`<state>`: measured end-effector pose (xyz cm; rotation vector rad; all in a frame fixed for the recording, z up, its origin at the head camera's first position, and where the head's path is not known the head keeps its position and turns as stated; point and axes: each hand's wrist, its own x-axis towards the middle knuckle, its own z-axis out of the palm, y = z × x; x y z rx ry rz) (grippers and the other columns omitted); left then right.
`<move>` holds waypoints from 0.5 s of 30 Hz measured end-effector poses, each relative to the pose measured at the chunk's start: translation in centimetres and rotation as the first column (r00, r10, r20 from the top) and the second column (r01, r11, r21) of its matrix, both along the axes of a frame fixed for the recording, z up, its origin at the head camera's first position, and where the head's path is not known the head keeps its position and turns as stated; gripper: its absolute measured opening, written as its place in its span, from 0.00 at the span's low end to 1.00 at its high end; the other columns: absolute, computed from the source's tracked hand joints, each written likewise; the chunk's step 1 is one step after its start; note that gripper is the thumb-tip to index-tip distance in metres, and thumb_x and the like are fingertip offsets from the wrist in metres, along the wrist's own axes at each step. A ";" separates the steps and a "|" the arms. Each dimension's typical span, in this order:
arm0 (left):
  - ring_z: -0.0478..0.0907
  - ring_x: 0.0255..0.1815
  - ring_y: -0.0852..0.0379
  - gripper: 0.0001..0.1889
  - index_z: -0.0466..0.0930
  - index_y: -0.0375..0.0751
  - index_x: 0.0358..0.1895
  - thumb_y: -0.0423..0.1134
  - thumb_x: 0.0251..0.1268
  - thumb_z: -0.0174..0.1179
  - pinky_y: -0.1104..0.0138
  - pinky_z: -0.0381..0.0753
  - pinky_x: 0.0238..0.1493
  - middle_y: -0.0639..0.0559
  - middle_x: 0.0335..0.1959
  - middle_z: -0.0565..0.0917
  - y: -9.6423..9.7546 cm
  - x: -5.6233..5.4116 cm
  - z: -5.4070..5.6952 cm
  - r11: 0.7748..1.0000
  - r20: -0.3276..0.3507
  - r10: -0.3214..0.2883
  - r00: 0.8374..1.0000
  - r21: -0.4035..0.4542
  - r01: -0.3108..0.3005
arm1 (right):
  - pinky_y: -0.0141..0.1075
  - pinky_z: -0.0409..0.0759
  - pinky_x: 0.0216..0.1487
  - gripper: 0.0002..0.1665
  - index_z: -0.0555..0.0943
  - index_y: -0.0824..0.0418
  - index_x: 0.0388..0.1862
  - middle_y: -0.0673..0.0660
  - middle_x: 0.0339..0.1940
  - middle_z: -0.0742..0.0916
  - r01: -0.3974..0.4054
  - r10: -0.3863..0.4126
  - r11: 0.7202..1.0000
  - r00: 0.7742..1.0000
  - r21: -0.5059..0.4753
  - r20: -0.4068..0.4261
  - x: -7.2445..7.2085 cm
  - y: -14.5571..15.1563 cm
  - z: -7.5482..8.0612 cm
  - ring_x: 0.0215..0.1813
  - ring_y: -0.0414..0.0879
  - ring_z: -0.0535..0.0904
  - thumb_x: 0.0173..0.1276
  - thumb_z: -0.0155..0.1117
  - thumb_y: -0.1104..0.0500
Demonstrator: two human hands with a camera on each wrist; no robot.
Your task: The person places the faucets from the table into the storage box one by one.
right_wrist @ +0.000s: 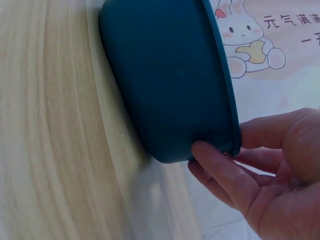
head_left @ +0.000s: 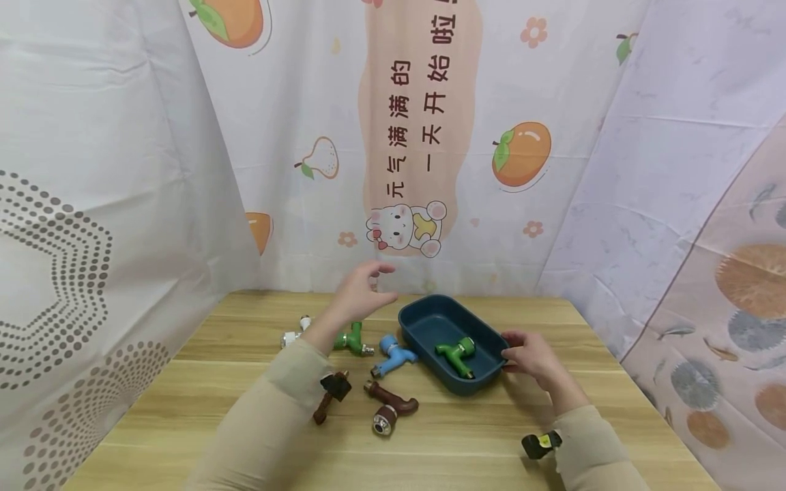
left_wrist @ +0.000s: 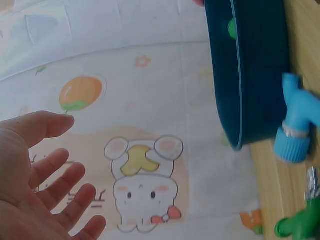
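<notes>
My left hand (head_left: pixel 364 292) hovers above the table with fingers spread and holds nothing; the left wrist view shows its bare palm (left_wrist: pixel 25 175). At the right, my right hand (head_left: pixel 535 358) grips the rim at one corner of a dark teal plastic basin (head_left: pixel 424 310), thumb and fingers on either side of the wall. Inside the basin lies a green tap (head_left: pixel 457 354). A light blue tap (head_left: pixel 393 356) rests just left of the basin. Another green tap (head_left: pixel 353 339) lies beyond it, partly behind my left forearm.
A brown tap (head_left: pixel 393 404) lies in front of the basin. A second brown piece (head_left: pixel 325 408) and a white tap (head_left: pixel 291 336) are partly covered by my left arm and its wrist camera. A printed curtain (head_left: pixel 307 204) hangs behind the wooden table (head_left: pixel 467 443).
</notes>
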<state>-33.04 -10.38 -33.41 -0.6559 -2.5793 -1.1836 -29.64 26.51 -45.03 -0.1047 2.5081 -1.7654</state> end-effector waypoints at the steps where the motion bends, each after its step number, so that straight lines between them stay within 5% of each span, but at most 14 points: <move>1: 0.74 0.64 0.45 0.26 0.80 0.44 0.62 0.42 0.60 0.74 0.51 0.77 0.62 0.49 0.63 0.79 -0.4 0.0 0.0 1.000 0.000 0.005 1.000 0.000 -0.005 | 0.53 0.85 0.49 0.28 0.66 0.83 0.68 0.80 0.62 0.75 -0.005 0.005 1.000 1.000 0.004 -0.003 0.0 0.0 0.1 0.57 0.67 0.79 0.70 0.55 0.76; 15: 0.70 0.67 0.41 0.28 0.77 0.44 0.66 0.44 0.62 0.71 0.44 0.72 0.64 0.45 0.67 0.75 -6.7 -1.3 -1.2 0.990 0.023 0.138 0.990 -0.031 -0.138 | 0.53 0.85 0.48 0.29 0.66 0.83 0.68 0.79 0.60 0.76 -0.005 0.005 1.000 1.000 0.008 -0.008 0.1 0.0 0.1 0.55 0.65 0.80 0.69 0.56 0.76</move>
